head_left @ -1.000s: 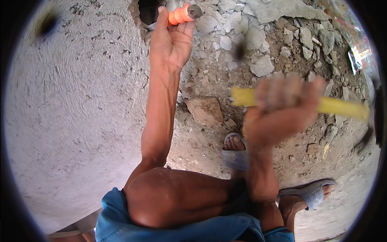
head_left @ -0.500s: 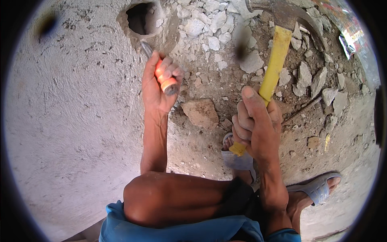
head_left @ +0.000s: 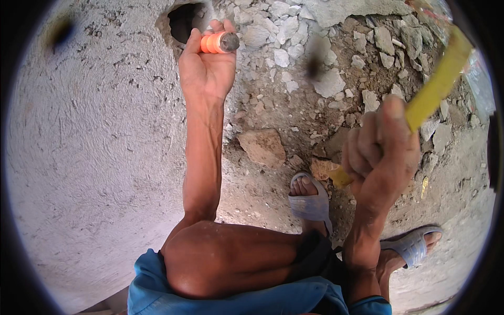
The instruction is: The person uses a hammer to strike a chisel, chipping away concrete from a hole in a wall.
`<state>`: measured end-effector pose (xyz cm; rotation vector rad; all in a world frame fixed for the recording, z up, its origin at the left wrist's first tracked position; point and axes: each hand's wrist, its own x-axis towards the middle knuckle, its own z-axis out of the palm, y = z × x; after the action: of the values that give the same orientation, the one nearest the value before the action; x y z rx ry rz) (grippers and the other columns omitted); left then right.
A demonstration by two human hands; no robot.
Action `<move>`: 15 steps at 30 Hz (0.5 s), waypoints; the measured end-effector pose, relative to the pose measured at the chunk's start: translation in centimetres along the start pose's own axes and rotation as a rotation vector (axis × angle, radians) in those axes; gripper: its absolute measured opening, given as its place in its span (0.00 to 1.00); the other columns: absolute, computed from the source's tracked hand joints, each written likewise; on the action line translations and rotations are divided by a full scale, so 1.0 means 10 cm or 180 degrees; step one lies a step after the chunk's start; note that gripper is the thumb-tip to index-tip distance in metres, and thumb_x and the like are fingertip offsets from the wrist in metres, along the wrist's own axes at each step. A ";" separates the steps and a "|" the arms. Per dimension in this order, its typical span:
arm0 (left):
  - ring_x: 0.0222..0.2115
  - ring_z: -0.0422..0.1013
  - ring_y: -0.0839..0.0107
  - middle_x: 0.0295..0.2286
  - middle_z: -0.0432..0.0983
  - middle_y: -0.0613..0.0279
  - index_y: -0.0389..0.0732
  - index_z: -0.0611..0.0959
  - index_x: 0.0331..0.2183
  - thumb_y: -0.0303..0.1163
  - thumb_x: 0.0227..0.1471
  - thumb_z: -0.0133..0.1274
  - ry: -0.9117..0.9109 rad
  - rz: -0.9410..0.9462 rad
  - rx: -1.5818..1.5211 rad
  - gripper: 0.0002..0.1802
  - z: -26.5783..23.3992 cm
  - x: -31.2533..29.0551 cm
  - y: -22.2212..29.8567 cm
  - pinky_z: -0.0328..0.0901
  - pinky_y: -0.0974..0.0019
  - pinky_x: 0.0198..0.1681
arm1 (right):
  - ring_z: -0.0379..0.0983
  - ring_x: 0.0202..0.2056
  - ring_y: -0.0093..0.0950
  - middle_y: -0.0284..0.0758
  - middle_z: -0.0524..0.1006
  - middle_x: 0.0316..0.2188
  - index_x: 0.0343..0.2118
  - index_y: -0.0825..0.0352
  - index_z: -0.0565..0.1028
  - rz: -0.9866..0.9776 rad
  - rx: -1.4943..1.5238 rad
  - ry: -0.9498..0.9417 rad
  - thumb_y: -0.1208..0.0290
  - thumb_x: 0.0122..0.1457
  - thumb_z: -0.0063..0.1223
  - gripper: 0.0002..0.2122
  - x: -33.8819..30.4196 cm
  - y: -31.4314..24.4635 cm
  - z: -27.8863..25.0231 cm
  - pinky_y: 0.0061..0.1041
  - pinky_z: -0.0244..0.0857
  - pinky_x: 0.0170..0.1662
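My left hand [head_left: 209, 69], palm up, is closed around a chisel [head_left: 214, 43] with an orange grip and a grey, worn striking end. That end faces right, toward my other hand; the tip is hidden behind my fingers and the rim of a hole [head_left: 181, 23]. The dark round hole is broken into the rough grey wall [head_left: 115, 136]. Well to the right, my right hand [head_left: 382, 149] is wrapped around the yellow handle of a hammer [head_left: 437, 81]. The handle slants up and right, slightly blurred, and the hammer's head cannot be seen.
Broken concrete pieces [head_left: 328, 81] and dirt cover the ground beyond my hands. A larger brownish stone [head_left: 262, 148] lies between my arms. My sandalled feet [head_left: 310, 205] are below my right hand. Clear plastic [head_left: 480, 79] lies at the far right.
My left hand has moved up to the hole, and the chisel has turned from slanted to nearly level. My right hand has swung the hammer rightward, taking its head out of sight.
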<state>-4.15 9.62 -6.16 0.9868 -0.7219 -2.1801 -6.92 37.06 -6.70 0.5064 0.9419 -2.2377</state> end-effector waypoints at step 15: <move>0.51 0.71 0.60 0.31 0.70 0.59 0.35 0.69 0.37 0.38 0.69 0.36 -0.0260 -0.0172 0.0197 0.15 0.05 0.04 0.17 0.63 0.45 0.59 | 0.46 0.10 0.12 0.20 0.53 0.11 0.21 0.56 0.59 -0.0423 0.1108 -0.0134 0.61 0.70 0.41 0.18 -0.02 0.45 0.24 0.16 0.41 0.09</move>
<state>-4.18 8.39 -4.91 0.9631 -0.8139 -2.2683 -3.91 32.95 -7.18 0.5604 0.5789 -2.5386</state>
